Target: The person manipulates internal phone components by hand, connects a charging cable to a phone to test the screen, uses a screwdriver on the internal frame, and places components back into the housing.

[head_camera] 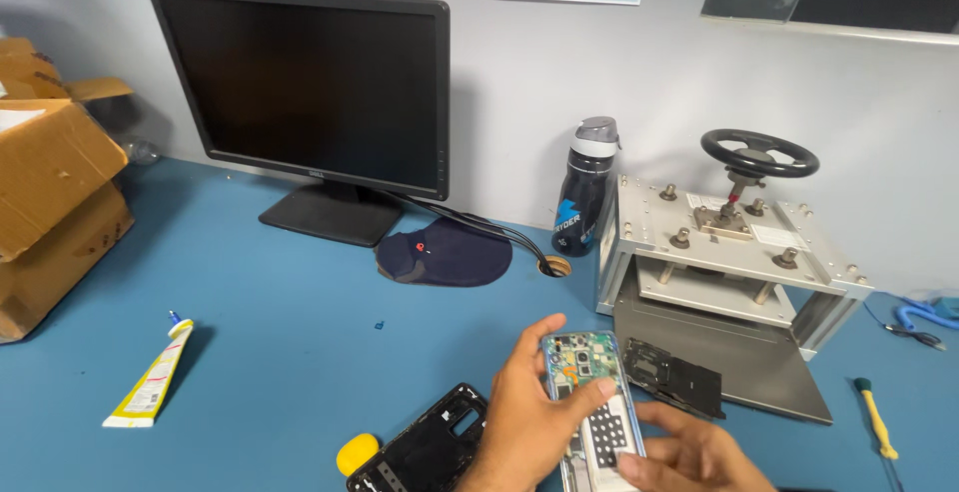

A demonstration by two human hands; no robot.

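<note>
At the far left sit cardboard boxes [45, 192], and nearer on the blue table [260, 322] lies a yellow-and-white tube [152, 377]. Behind stands a dark monitor [305, 87]. A black phone shell [425, 447] lies at the near edge beside a small yellow object [357, 452]. The left hand [529, 412] is wrapped round the left edge of an opened phone [591, 397], held near the middle, its circuit board and parts showing. The right hand [689, 452] comes in from the right, fingertips pinching the lower right edge. I'd judge the phone light and stiff but fragile inside, best gripped by the frame edges only. Right of it lies a black plate [671, 374], then a metal press [729, 242] and a yellow screwdriver [876, 417].
</note>
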